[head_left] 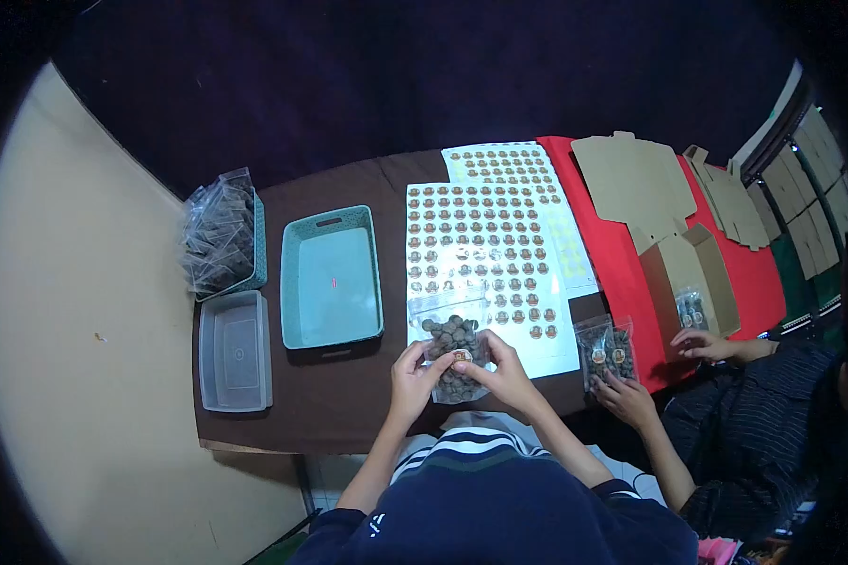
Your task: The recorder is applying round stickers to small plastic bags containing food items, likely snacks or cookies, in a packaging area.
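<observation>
From where I sit, I have the clear bag [456,330] of dark round pieces squarely in front of the person, over the near edge of the white sticker sheet [558,356], its flat top pointing away across the counter [334,405]. The left hand [411,379] and right hand [501,373] grip it from either side, thumbs in front and converging on a round label [462,356] on the bag's face. The fingers are pinching the bag between them and the thumbs, though most of the far side is hidden, and I can't honestly tell whether the bag rests on the sheet or is held just above it. I read the step in hand as setting and smoothing that label. To my eye the next move calls for light, even thumb pressure outward from the label's middle, with the lumpy contents braced from behind so the plastic doesn't crease. The blue-green tray [325,254] to the left shows plenty of bare floor should the bag need setting down.
</observation>
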A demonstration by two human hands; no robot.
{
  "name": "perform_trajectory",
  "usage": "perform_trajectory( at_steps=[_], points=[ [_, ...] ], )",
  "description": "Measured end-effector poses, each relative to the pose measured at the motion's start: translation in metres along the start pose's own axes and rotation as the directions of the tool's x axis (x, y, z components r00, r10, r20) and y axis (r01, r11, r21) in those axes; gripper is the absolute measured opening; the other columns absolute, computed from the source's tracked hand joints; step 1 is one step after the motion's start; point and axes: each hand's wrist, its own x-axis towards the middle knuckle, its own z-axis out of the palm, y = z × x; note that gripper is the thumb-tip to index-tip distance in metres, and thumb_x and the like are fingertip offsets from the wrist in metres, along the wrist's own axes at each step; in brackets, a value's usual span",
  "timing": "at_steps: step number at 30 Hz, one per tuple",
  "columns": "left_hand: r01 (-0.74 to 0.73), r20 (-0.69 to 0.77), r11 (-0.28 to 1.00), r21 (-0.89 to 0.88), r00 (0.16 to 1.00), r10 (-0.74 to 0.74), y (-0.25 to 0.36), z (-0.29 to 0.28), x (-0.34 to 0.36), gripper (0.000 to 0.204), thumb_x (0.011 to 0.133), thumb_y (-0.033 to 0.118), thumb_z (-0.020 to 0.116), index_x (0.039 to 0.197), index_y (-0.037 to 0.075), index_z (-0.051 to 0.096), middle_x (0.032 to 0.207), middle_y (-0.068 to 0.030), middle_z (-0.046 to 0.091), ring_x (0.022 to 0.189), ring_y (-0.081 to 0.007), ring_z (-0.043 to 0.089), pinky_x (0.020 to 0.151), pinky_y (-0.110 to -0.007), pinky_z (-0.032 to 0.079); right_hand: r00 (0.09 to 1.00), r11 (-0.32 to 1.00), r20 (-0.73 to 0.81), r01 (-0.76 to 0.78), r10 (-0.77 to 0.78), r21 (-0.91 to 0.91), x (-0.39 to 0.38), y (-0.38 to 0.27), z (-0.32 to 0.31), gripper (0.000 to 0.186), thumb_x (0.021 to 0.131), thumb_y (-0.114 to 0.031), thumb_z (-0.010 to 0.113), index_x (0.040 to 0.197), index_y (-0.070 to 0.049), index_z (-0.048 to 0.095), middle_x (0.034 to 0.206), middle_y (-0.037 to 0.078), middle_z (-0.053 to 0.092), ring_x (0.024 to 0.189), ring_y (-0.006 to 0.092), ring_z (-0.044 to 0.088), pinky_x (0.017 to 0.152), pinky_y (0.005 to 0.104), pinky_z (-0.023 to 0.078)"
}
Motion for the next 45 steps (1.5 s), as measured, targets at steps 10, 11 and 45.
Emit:
perform_trajectory(
  at_steps=[10, 11, 45],
  points=[
    [0.01, 0.036, 0.966, -0.257, 0.999, 0.0, 0.023, -0.002, 0.006, 0.024, 0.082, 0.009, 0.062, 0.102, -0.003, 0.056, 0.098, -0.0037, 0.055, 0.086, -0.0089, 0.053, 0.075, -0.023, 0.045, 0.997, 0.989, 0.055, -0.056, 0.049, 0.137, -0.005, 0.017, -0.003, 0.02, 0.083, -0.017, 0.061, 0.091, -0.002, 0.052, 0.082, 0.0, 0.052, 0.071, 0.0058, 0.045, 0.063, 0.022, 0.04],
    [-0.016, -0.006, 0.957, -0.289, 1.0, 0.015, 0.037, -0.001, 0.007, 0.018, 0.084, 0.007, 0.058, 0.1, -0.003, 0.057, 0.096, -0.0036, 0.056, 0.086, -0.0081, 0.053, 0.078, -0.022, 0.043, 0.997, 0.989, 0.053, -0.056, 0.049, 0.137, -0.007, 0.016, -0.003, 0.02, 0.083, -0.017, 0.061, 0.091, -0.002, 0.052, 0.082, 0.0, 0.052, 0.071, 0.0058, 0.045, 0.063, 0.022, 0.04],
    [-0.291, -0.129, 0.903, 0.316, 0.929, 0.345, 0.036, -0.011, 0.009, 0.004, 0.078, 0.001, 0.061, 0.079, -0.002, 0.062, 0.073, -0.0074, 0.058, 0.066, -0.013, 0.056, 0.06, -0.023, 0.044, 0.904, 0.733, 0.115, 0.403, -0.411, -0.548, 0.018, -0.031, 0.01, 0.012, 0.075, -0.012, 0.06, 0.082, -0.006, 0.053, 0.08, 0.006, 0.057, 0.079, 0.0229, 0.055, 0.072, 0.0355, 0.037]
  ],
)
